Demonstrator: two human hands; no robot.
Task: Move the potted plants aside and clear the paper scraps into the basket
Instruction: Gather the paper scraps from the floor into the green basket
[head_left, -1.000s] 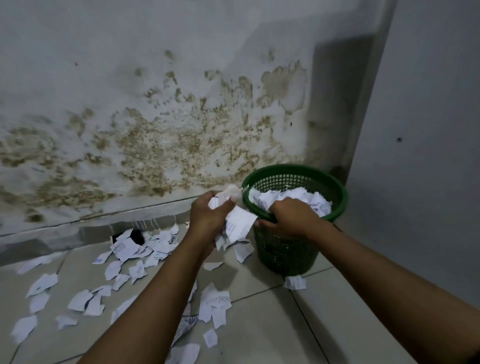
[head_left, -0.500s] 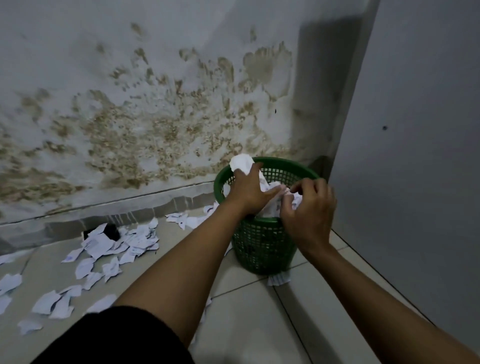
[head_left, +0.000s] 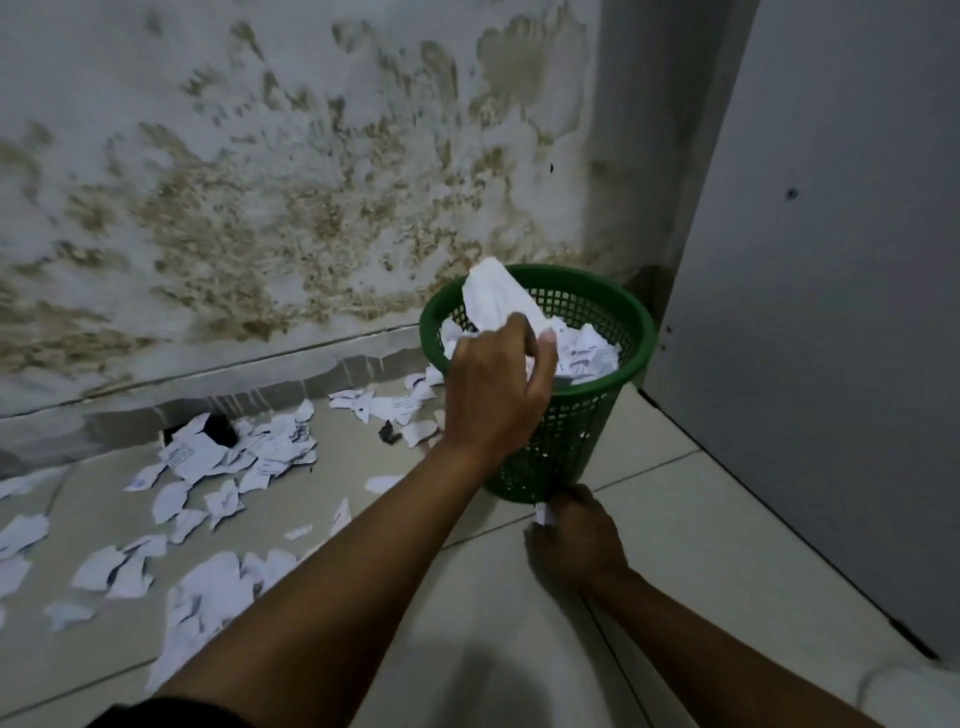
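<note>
A green mesh basket (head_left: 613, 415) stands in the corner on the tiled floor, with white paper scraps (head_left: 587, 351) piled inside. My left hand (head_left: 493, 384) is over its near rim and grips a crumpled bunch of white paper (head_left: 493, 299) that sticks up above the basket. My right hand (head_left: 576, 535) is down on the floor at the basket's base and pinches a small paper scrap (head_left: 543, 514). Many torn paper scraps (head_left: 249, 452) lie scattered over the floor to the left. No potted plant is in view.
A stained wall (head_left: 291, 208) runs behind the basket and a grey panel (head_left: 831, 312) closes the right side. A small black object (head_left: 221, 428) lies among the scraps by the wall's foot, and another dark bit (head_left: 388, 432) near the basket.
My right hand has dropped from the basket's mouth to the floor at its base and taken a scrap. My left hand stays over the basket with its paper bunch.
</note>
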